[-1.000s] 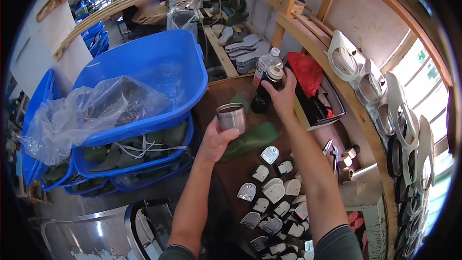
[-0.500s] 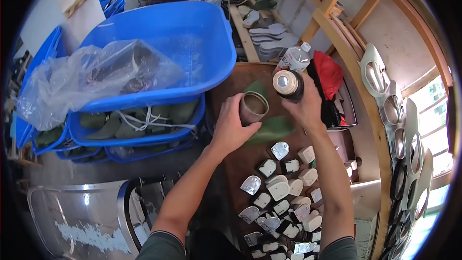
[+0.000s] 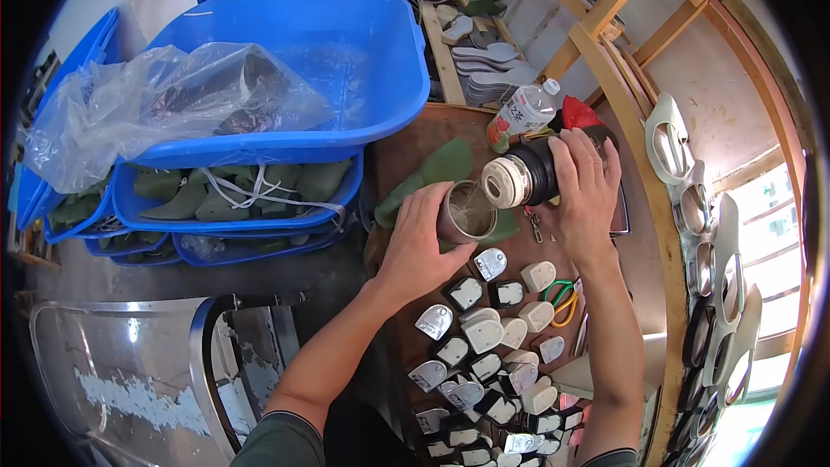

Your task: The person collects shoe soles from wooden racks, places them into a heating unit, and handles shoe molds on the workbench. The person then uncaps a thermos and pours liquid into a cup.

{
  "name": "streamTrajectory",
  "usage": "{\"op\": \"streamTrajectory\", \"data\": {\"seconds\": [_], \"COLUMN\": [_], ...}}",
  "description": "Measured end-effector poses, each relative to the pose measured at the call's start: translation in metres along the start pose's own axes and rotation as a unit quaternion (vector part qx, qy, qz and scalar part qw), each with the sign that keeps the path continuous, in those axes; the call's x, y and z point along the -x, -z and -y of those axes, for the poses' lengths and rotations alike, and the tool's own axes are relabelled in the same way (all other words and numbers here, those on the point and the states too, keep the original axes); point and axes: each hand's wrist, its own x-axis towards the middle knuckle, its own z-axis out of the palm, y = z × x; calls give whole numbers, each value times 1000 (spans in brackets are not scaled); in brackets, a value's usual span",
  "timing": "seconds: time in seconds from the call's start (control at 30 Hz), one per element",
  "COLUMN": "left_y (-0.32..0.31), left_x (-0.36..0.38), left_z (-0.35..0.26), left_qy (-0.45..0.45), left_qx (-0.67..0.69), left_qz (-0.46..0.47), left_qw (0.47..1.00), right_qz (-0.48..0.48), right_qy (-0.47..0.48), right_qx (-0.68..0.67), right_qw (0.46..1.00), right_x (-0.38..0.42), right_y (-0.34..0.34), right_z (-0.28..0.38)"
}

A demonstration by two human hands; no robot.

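My left hand (image 3: 421,240) is closed around a metal cup (image 3: 469,213), whose open mouth faces up and shows liquid inside. My right hand (image 3: 588,195) grips a dark thermos (image 3: 542,169) lying nearly on its side. The thermos's pale stopper end (image 3: 507,182) hangs at the cup's right rim, above its mouth. Behind the thermos stands a labelled plastic bottle (image 3: 525,112). Green shoe-shaped pieces (image 3: 432,169) lie on the brown table under and beside the cup.
Many shoe heels (image 3: 482,335) cover the near table, with scissors (image 3: 566,298) to their right. Blue tubs (image 3: 380,78) are stacked at left, the top one holding a plastic bag (image 3: 190,104). A metal chair (image 3: 130,372) stands lower left. Shoe parts (image 3: 722,268) line the right-hand ledge.
The thermos has tipped from near upright to almost horizontal, its stopper end now over the cup. The cup has shifted slightly right and down, and the view has moved a little.
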Motion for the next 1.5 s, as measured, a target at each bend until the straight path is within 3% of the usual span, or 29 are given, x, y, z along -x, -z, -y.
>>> {"op": "streamTrajectory", "data": {"seconds": [0.5, 1.5], "left_y": [-1, -3], "left_x": [3, 6], "left_z": [6, 3], "left_qy": [20, 26], "left_qx": [-7, 35], "left_qz": [2, -5], "left_qw": [1000, 999], "right_qz": [-9, 61], "right_qy": [21, 3], "right_qx": [23, 33], "right_qw": [999, 998], "right_x": [-8, -8], "right_y": [14, 24], "right_z": [4, 10]}}
